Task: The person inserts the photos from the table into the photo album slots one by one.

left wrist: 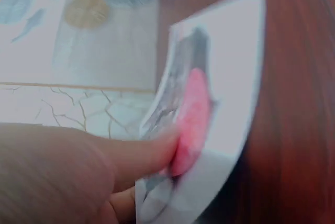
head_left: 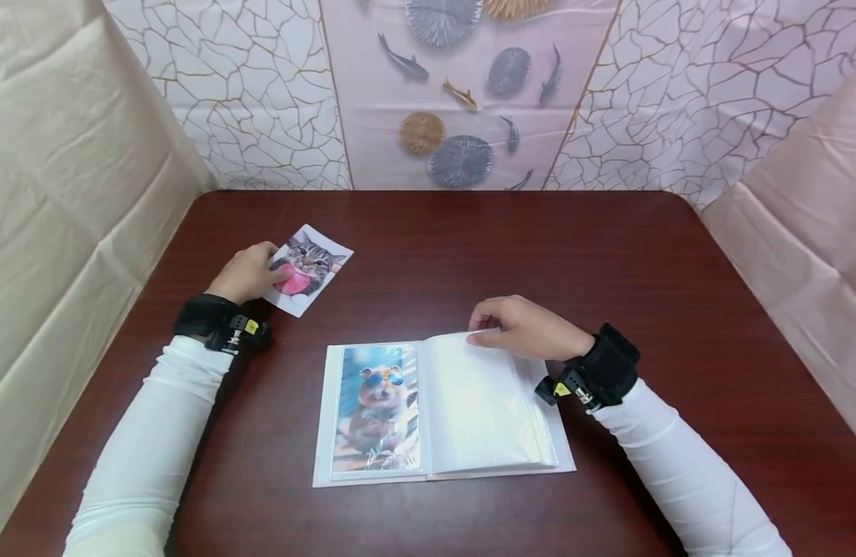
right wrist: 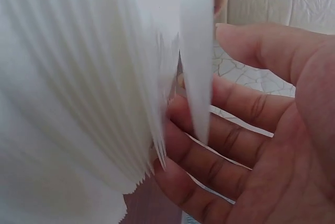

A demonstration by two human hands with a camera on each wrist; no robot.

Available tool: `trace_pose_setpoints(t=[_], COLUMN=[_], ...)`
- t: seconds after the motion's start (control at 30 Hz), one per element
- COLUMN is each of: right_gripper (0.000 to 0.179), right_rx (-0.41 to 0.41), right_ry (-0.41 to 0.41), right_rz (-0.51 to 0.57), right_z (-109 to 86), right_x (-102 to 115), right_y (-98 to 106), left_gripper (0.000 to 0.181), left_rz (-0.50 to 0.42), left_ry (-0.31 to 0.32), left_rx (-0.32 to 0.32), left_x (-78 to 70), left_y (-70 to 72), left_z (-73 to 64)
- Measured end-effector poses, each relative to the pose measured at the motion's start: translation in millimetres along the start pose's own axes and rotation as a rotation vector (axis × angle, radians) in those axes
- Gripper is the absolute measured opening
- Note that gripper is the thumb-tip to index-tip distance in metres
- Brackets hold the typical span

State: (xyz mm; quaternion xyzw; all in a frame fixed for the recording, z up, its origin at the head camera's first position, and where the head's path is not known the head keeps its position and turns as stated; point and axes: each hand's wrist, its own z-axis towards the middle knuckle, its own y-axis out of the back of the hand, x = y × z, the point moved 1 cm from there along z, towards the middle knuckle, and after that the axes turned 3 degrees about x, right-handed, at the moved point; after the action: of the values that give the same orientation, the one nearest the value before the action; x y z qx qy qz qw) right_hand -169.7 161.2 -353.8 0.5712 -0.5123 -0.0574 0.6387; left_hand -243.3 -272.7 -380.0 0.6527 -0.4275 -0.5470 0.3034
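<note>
A photo album (head_left: 497, 410) lies spread on the table, with a picture of a furry animal in sunglasses (head_left: 379, 414) in its left pocket and a blank white page on the right. My right hand (head_left: 528, 326) is at the top edge of that right page, thumb in front and fingers behind. In the right wrist view, one album page (right wrist: 198, 77) stands apart from the stack, between thumb and fingers. Left of the album, my left hand (head_left: 247, 272) pinches a cat photo (head_left: 309, 271) by its near edge. The left wrist view shows the photo (left wrist: 230, 93) bending, thumb on its printed face.
The dark red-brown table (head_left: 400, 510) stretches beyond the album on every side. A patterned cloth (head_left: 260, 93) hangs behind its far edge. Pale cloths flank it, one on the left (head_left: 59, 193) and one on the right (head_left: 803, 255).
</note>
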Motion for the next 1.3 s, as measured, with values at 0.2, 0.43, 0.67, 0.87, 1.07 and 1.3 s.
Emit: trace_pose_setpoints(t=[0.2,0.43,0.67,0.87,1.07,1.3], right_gripper=[0.006,0.008,0.010,0.017,0.019,0.021], right_rx=[-0.018,-0.028,-0.032,-0.033,-0.038,-0.046], right_ry=[0.020,0.017,0.017,0.012,0.015,0.050], right_rz=[0.000,0.006,0.027,0.022,-0.004,0.016], right_z=[-1.1,-1.9,-0.9,0.0,0.5,-0.1], right_x=[1,0,1,2,4,3], right_y=[2,1,-1,-2,-2,-4], left_gripper=[0.027,0.023,0.024,0.020,0.018,0.017], left_rz=[-0.121,-0.161,-0.267,-0.430,-0.546,-0.586], left_ry=[-0.152,-0.142,-0.194,-0.249,-0.275,-0.263], left_rx=[0.021,0.014,-0.006,0.051,0.149,0.223], left_x=[-10.4,-14.2,-28.1,-58.2,-82.9,-95.5], left_y=[-2.2,-7.0,-14.4,-26.4,-34.6,-46.5], left_z=[1.3,2.3,2.8,-5.7,-17.0,-22.4])
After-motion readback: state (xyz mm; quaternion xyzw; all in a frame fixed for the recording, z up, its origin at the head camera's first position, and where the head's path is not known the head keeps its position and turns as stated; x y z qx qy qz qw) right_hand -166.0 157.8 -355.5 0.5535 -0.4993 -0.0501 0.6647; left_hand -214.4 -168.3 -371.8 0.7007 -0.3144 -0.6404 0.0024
